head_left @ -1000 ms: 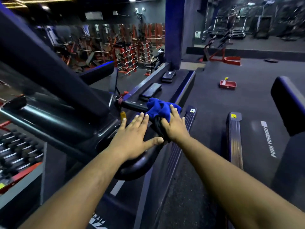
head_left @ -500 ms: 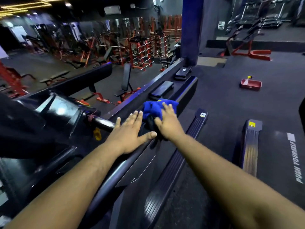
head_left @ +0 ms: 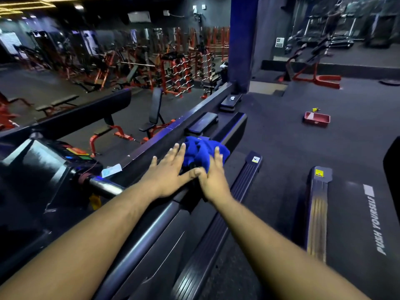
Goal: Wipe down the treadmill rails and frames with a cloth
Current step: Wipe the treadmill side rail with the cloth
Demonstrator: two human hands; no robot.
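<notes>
Dark rubber flooring (head_left: pixel 292 148) covered the gym, and a row of orange-framed racks (head_left: pixel 179 72) stood well back on the far side beyond a blue pillar (head_left: pixel 241 40). Nearest the camera ran the treadmill's long black side rail (head_left: pixel 151 230), slanting from the lower middle up toward the pillar, with the console (head_left: pixel 43 169) at its left end and a ribbed foot strip (head_left: pixel 216 239) alongside its right edge. A second treadmill's belt (head_left: pixel 357 213) lay to the right, printed with "PUSH YOURSELF". A black adjustable bench (head_left: pixel 154 111) stood on the floor beyond the rail, and a small red tray (head_left: pixel 317 119) sat on the open floor well apart from everything else. The blue cloth (head_left: pixel 204 153) lay bunched on top of the rail — just past the midpoint, between the two hands. The left hand (head_left: pixel 167 174) rested flat on the rail with fingers straight and spread, its fingertips touching the cloth's left edge and its thumb reaching toward the other hand. The right hand (head_left: pixel 214 180) pressed down on the cloth's near side — fingers extended over the fabric, with no visible curl around it.
</notes>
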